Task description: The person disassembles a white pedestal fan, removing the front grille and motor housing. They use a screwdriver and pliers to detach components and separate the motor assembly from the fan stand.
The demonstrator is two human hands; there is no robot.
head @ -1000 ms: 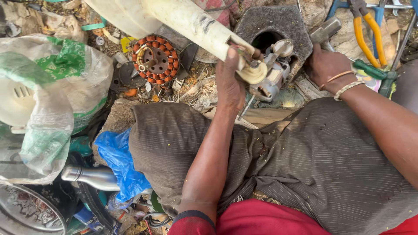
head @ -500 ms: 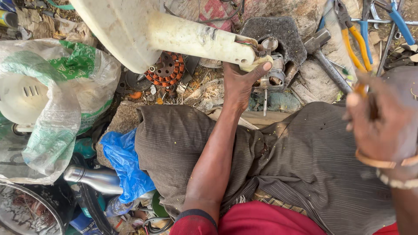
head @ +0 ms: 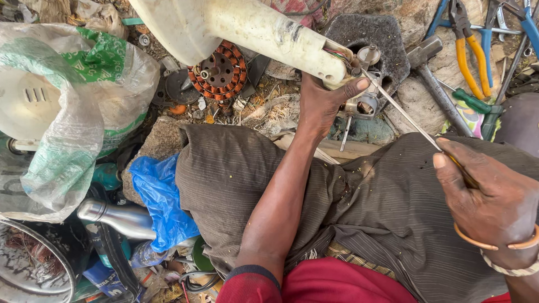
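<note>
My left hand (head: pixel 321 104) grips the open end of a dirty cream plastic fan housing (head: pixel 252 28), where coloured wires and small metal parts (head: pixel 365 101) stick out. My right hand (head: pixel 488 199) is closed around the handle of a long thin screwdriver (head: pixel 401 115). Its shaft slants up and left, and the tip meets the housing's end by my left thumb. Both forearms rest above my lap, which is covered in dark striped cloth (head: pixel 359 207).
A copper-wound motor stator (head: pixel 220 70) lies on the ground under the housing. Yellow pliers (head: pixel 470 50), a hammer (head: pixel 435 78) and a green screwdriver (head: pixel 474 102) sit at upper right. A plastic sack (head: pixel 67 112), blue bag (head: pixel 163 196) and steel bottle (head: pixel 115 217) crowd the left.
My right hand left the tools at upper right, came near with the screwdriver, and now points its tip into the housing's end. The left hand kept its grip.
</note>
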